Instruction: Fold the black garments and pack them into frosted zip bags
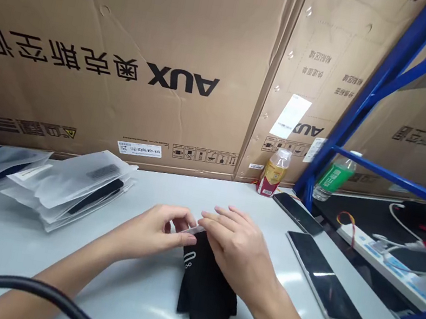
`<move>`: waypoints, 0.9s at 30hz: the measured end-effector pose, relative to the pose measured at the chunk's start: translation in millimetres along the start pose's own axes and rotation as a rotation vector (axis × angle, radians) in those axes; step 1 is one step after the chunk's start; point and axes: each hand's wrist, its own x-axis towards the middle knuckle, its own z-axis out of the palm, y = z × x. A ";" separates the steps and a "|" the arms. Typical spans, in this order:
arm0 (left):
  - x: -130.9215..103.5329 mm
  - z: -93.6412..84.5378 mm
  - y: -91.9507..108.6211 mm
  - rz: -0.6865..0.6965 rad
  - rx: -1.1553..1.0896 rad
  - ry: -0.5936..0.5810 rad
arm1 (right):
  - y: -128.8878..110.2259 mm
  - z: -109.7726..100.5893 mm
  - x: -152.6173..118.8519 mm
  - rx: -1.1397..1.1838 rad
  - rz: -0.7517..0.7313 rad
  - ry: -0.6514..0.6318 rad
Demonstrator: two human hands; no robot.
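Folded black socks (209, 285) with white print lie near the table's front edge, their two ends towards me. At their far end is a small white paper label (194, 230). My left hand (167, 231) pinches this label between thumb and fingers, at the socks' left corner. Over the top of the socks rests my right hand (237, 243), its fingers stretched out and slightly apart, fingertips close to the label. The right thumb is hidden, and part of the socks is covered by that hand.
Frosted plastic bags (68, 183) holding dark items lie at the left. Two phones (324, 278) lie on the right, one with a cable. A drink bottle (274, 173) stands before large cartons (139, 14). A black cable (29, 285) crosses the lower left; a blue frame (354, 107) rises right.
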 end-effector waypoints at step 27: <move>-1.5 3.8 2.2 -0.148 -0.334 0.211 | 5.6 4.4 14.3 0.017 -0.049 -0.016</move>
